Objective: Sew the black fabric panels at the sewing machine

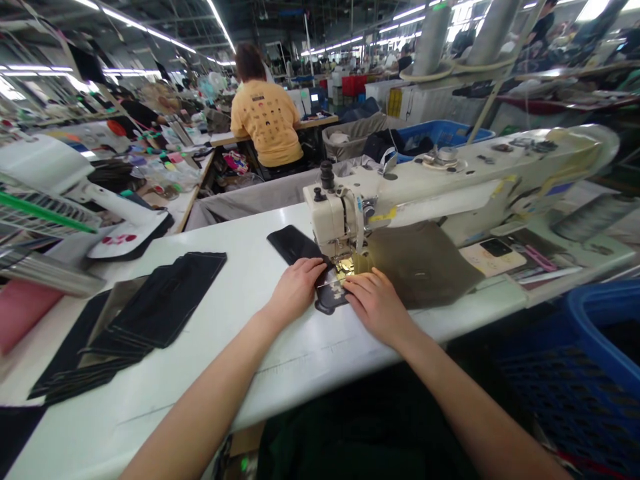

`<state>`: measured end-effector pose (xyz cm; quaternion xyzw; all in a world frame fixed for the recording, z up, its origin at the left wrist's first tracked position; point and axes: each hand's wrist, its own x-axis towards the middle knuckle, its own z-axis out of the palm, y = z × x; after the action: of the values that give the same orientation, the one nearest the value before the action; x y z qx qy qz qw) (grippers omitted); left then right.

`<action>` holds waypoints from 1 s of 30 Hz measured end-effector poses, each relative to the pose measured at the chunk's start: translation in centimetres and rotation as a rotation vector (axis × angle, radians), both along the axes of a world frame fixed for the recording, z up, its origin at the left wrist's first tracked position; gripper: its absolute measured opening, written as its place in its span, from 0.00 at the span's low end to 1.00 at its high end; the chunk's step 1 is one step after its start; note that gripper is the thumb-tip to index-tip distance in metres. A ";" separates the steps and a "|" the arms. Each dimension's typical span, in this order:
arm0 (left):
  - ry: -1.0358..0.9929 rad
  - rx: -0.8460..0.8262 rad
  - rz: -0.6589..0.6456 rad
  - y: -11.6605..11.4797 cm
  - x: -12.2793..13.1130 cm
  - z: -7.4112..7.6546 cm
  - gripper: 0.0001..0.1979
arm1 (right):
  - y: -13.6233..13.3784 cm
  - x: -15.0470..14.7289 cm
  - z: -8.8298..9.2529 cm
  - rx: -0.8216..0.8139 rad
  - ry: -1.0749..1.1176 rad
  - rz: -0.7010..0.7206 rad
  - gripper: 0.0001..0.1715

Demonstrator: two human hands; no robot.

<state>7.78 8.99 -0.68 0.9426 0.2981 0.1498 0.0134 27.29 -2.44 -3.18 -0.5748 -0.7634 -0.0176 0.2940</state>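
Note:
A white sewing machine (pixel 330 217) stands on the pale table, its lit presser foot (pixel 345 267) between my hands. My left hand (pixel 299 287) is at the left of the foot, fingers pressed together on a dark fabric strip (pixel 290 243) that runs back and left. On the right, my right hand (pixel 377 303) lies with fingers stretched out at the near left edge of an olive-brown fabric panel (pixel 425 267). That panel spreads under the machine arm. The metal needle plate (pixel 333 293) shows between the hands. My fingertips partly hide where the fabrics meet the foot.
Several dark stitched pieces (pixel 165 300) lie stacked on the table's left. A white lamp-like device (pixel 125 233) stands beyond them. A phone (pixel 495 248), pink scissors (pixel 540 258) and a thread cone (pixel 595 217) sit right. A blue basket (pixel 550 360) stands at lower right. A co-worker (pixel 265 120) sits ahead.

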 end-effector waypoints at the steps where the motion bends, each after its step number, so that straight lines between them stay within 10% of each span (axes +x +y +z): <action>1: 0.000 -0.023 -0.001 -0.3 -0.1 0.2 0.20 | -0.1 -0.1 0.1 0.017 0.016 0.001 0.14; 10: 0.016 -0.092 -0.100 -3.5 0.6 1.0 0.15 | -0.9 -0.6 0.0 -0.013 0.040 0.041 0.13; 30: -0.012 -0.106 -0.145 -1.9 0.3 0.3 0.16 | -1.0 -0.5 -0.2 -0.008 0.002 0.003 0.13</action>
<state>8.11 7.07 -0.39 0.9587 0.2367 0.1382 0.0760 26.81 -3.46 -3.34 -0.5748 -0.7642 -0.0137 0.2923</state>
